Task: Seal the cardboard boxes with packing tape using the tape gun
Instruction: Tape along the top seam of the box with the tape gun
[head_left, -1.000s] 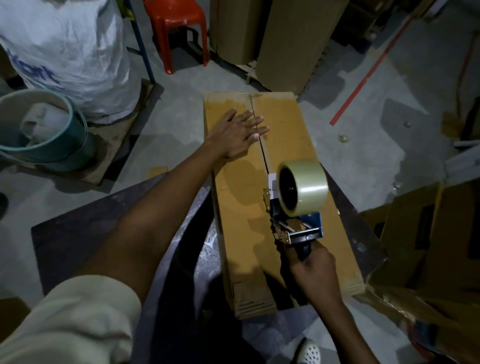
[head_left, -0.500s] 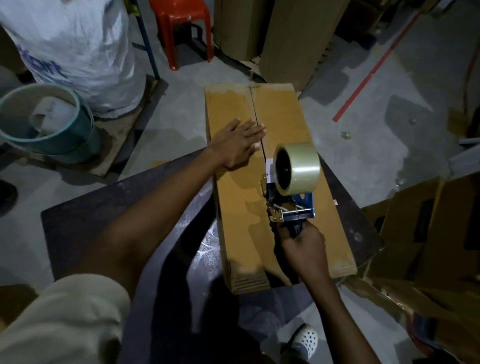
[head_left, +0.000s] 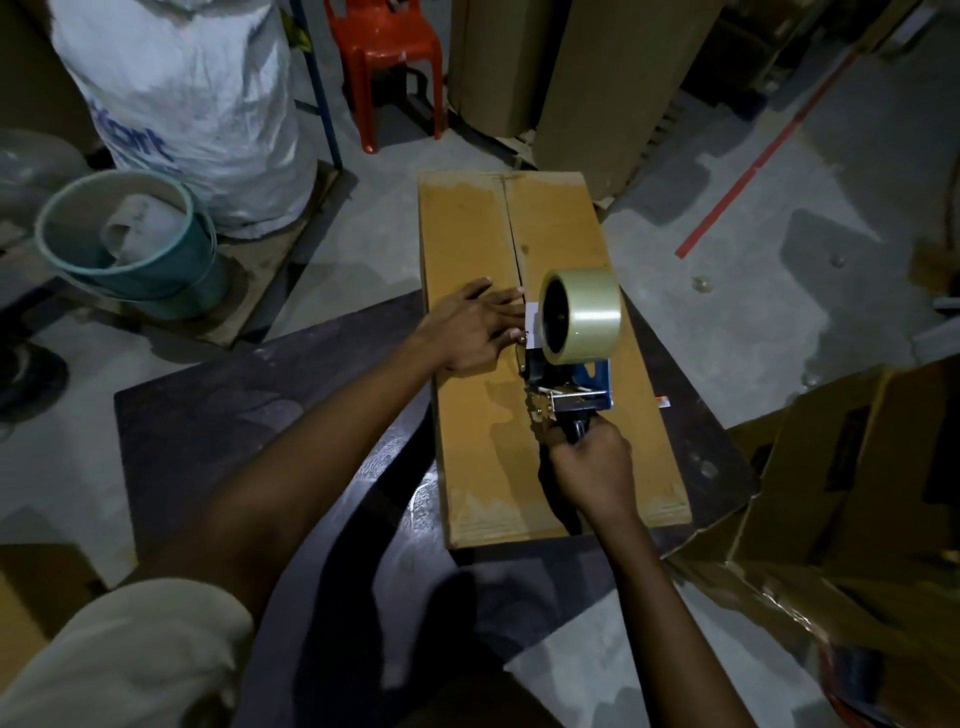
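A long cardboard box (head_left: 478, 228) lies flat on a dark low table (head_left: 249, 415), its centre seam running away from me. My right hand (head_left: 592, 467) grips the handle of a blue tape gun (head_left: 571, 384), which carries a roll of clear tape (head_left: 582, 317) and sits on the seam near the box's middle. My left hand (head_left: 478, 327) presses flat on the left flap, fingers straight, just left of the roll. The seam under the gun is hidden.
A teal bucket (head_left: 130, 249) and a white sack (head_left: 197, 104) stand at the left, a red plastic chair (head_left: 384, 57) behind. Tall cardboard sheets (head_left: 597, 83) lean beyond the box. Open cartons (head_left: 831, 493) crowd the right. A red line (head_left: 748, 171) marks the floor.
The tape gun has slid along the seam away from the near end. My left hand has drawn back toward me and now lies right beside the roll.
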